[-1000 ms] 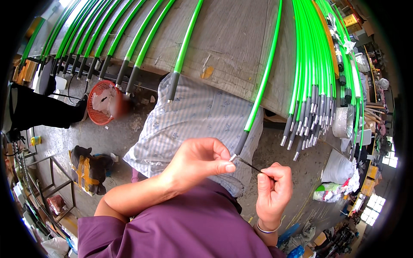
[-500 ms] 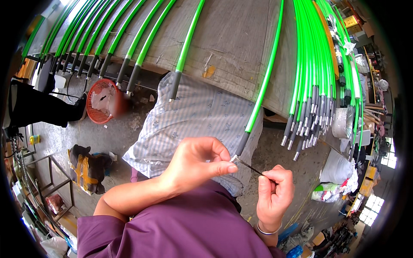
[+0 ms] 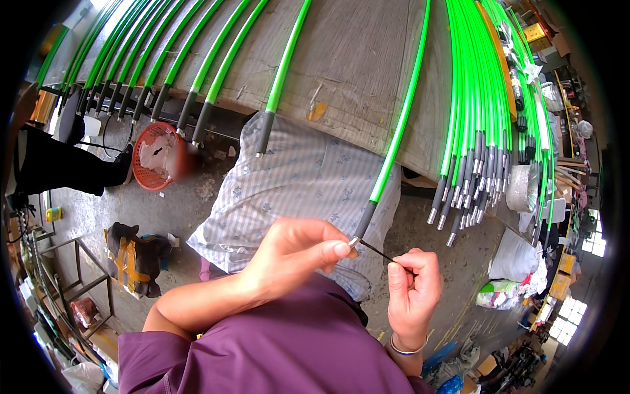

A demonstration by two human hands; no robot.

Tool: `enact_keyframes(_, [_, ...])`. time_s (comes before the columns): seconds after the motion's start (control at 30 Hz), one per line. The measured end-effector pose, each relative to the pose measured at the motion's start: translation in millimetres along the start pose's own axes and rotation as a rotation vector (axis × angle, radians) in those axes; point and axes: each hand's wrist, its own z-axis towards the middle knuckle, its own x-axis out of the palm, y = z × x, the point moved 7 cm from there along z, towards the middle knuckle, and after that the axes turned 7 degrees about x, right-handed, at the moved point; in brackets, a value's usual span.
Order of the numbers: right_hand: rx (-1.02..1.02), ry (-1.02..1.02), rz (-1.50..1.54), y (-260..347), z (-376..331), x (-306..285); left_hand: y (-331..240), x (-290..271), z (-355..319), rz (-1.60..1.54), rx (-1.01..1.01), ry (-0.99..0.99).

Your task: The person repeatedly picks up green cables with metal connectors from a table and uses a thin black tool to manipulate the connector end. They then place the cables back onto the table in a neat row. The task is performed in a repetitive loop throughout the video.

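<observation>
A long green rod [image 3: 401, 144] reaches toward me over the table's near edge. It ends in a dark grey sleeve [image 3: 365, 220] with a small silver metal tip [image 3: 355, 241]. My left hand [image 3: 295, 253] pinches that tip between thumb and fingers. From the tip a thin black strand [image 3: 377, 251] runs to the right, stretched nearly straight. My right hand [image 3: 415, 289] is closed on the strand's other end, thumb against bent forefinger. Whether the strand loops round the tip or enters it is too small to tell.
Similar green rods [image 3: 197, 65] lie side by side on the table [image 3: 367, 79] at left; a dense bundle [image 3: 469, 118] lies at right. Striped cloth [image 3: 295, 177] hangs below the table edge. An orange basket [image 3: 152, 157] stands on the floor, near another person's dark-clothed leg [image 3: 65, 161].
The rod's end and both my hands have shifted slightly down and to the left. The black strand stays stretched between them.
</observation>
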Motion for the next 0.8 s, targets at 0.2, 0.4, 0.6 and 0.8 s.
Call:
enact_keyframes(0.2, [0.003, -0.008, 0.033, 0, -3, -4, 1, 0, 0, -0.002, -0.010, 0.016])
enact_keyframes(0.4, [-0.008, -0.016, 0.040, 5, 0, -2, 1, 2, 0, 0.021, 0.010, -0.010])
enact_keyframes(0.6, [0.020, -0.027, 0.042, -2, -3, -6, 2, 1, 0, 0.015, -0.007, -0.001])
enact_keyframes(0.8, [0.104, 0.014, 0.122, -26, -7, -2, 6, -4, -2, 0.042, -0.032, 0.015])
